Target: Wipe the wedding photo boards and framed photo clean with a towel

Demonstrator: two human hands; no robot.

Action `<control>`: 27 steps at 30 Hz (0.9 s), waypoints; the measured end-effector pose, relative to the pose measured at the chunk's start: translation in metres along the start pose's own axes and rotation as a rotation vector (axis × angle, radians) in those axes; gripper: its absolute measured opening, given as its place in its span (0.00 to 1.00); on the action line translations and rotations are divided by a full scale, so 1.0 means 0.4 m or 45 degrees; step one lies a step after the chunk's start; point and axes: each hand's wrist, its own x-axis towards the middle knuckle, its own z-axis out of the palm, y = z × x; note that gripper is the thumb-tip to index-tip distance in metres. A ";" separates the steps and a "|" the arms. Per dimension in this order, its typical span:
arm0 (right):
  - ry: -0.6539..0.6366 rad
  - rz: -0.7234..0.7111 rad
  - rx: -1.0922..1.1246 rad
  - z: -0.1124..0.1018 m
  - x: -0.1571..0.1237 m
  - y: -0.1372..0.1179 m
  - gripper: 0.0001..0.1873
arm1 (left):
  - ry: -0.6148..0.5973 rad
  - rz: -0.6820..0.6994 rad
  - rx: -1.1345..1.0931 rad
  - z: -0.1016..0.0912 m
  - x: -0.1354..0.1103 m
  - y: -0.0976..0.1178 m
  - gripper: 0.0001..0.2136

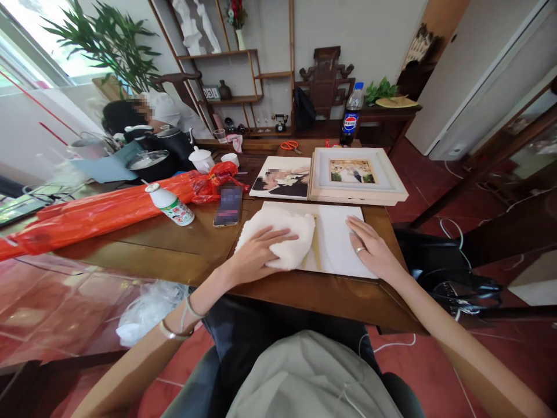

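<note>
My left hand (262,254) lies with spread fingers on top of a fluffy white cloth (292,251), bunched up near the table's front edge. Beneath the cloth is the left part of a flat white board or opened album (338,247); I cannot tell which. A yellowish strip (316,249) runs down it beside the cloth. On the board's right edge rests my right hand (369,246), palm down, fingers stretched out, a ring on one finger. Just behind lie a photo panel (282,188) and a white box-like frame (363,194) around a smaller picture.
Left of the cloth are a phone (228,206), a white bottle with a green label (170,204) and a long red plastic-wrapped bundle (108,203). Orange-handled scissors (290,146) and a cola bottle (350,116) stand farther back. A person (152,113) is at the far left.
</note>
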 end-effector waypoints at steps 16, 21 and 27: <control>0.008 -0.015 -0.002 -0.001 0.000 -0.001 0.24 | -0.042 -0.033 0.059 0.005 0.019 -0.013 0.09; 0.014 -0.018 -0.019 -0.001 0.001 -0.003 0.25 | -0.072 0.004 -0.034 -0.002 -0.029 0.060 0.11; -0.001 -0.012 -0.030 -0.002 -0.001 -0.003 0.25 | -0.032 -0.199 0.126 0.010 0.051 -0.068 0.12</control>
